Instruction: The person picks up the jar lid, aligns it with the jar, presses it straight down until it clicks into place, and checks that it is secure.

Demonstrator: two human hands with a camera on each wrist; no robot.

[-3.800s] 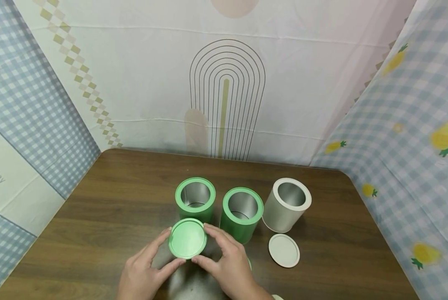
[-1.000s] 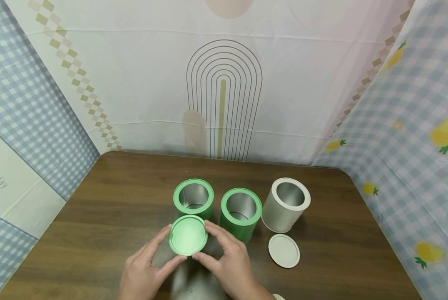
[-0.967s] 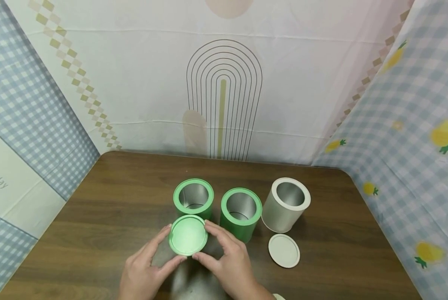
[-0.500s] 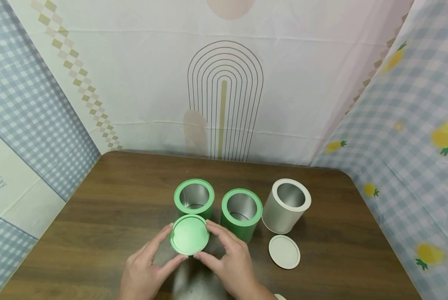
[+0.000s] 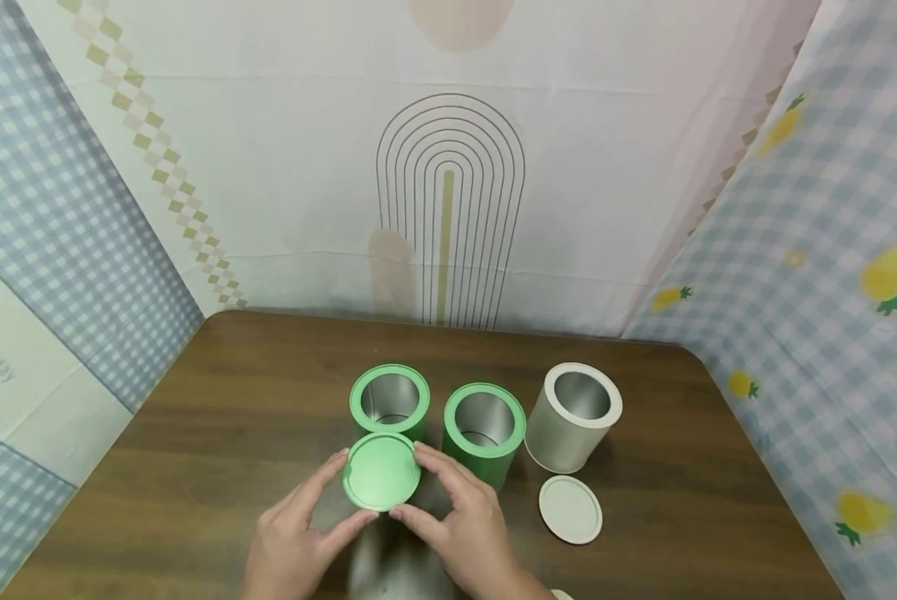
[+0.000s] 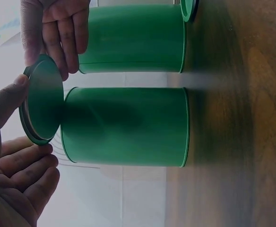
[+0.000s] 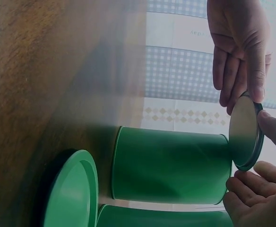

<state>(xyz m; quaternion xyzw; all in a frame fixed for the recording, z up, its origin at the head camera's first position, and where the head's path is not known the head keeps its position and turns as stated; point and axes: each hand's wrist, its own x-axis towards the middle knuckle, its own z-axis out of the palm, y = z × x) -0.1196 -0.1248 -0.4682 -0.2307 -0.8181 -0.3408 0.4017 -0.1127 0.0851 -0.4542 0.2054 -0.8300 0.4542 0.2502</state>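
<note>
Fingers [image 5: 444,467]: pinching green lid [image 5: 382,472] | left hand [image 5: 293,533], right hand [image 5: 473,529]: raised, opposed

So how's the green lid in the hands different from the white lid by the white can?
The green lid is held by the left hand and right hand; the white lid is untouched. The green lid is above the table; the white lid lies on it. Both are round.
</note>
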